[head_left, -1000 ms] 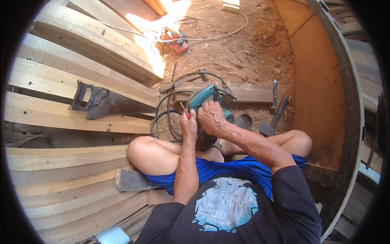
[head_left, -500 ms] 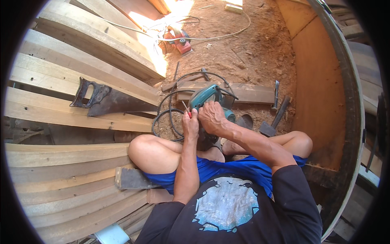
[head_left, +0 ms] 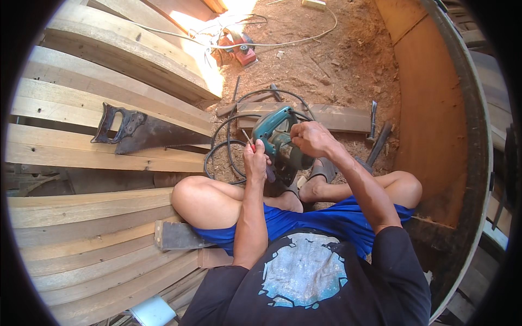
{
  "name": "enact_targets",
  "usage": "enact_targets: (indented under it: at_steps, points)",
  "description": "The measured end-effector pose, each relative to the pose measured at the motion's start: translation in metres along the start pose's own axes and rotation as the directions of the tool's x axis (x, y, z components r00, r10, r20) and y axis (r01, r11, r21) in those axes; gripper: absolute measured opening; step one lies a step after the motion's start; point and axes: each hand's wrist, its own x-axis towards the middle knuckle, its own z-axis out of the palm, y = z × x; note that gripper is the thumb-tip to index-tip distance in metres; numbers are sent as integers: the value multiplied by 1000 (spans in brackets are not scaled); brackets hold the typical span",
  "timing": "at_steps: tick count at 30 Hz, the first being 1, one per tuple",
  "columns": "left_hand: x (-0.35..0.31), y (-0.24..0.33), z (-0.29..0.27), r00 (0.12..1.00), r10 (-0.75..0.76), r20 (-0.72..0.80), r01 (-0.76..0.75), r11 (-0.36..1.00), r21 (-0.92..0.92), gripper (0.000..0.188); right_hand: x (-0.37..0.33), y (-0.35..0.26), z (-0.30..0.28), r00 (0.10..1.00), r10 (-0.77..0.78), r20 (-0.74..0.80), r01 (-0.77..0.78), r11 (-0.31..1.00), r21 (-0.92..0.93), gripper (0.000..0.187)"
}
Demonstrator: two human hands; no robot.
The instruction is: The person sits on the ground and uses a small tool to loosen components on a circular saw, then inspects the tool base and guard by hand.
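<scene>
Between my legs, a teal corded power tool point(head_left: 272, 124) with a looped handle and dark lower body stands tilted on the ground. My left hand point(head_left: 254, 161) is closed at its near left side, around a screwdriver point(head_left: 252, 145) whose red handle shows above the thumb and whose thin shaft points up. My right hand point(head_left: 314, 139) is over the tool's right side, its fingers curled in a pinch. What they grip, if anything, is too small to make out. The tool's underside is hidden by my hands and shadow.
Planks point(head_left: 81, 149) lie along the left, with a handsaw point(head_left: 147, 130) on them. A red power tool point(head_left: 242, 51) lies on the sawdust floor beyond. A chisel point(head_left: 373, 120) and hammer point(head_left: 378, 144) lie right, before a curved wooden panel point(head_left: 429, 108). A black cable point(head_left: 220, 130) loops nearby.
My right hand has moved from the tool's handle to the right, over its body, with fingers now pinched. The tool has tilted slightly. My left hand stays with the screwdriver.
</scene>
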Motion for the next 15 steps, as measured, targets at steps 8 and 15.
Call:
enact_targets:
  at_steps: [8,15]
  points:
    - [-5,8,6,1000,-10,-27,9,1000,-23,22,3,8,3,999,-33,-28,36,994,104,21]
    - [-1,4,1,999,-24,-23,24,1000,2,26,6,1,6,1000,-8,-12,8,1000,9,22]
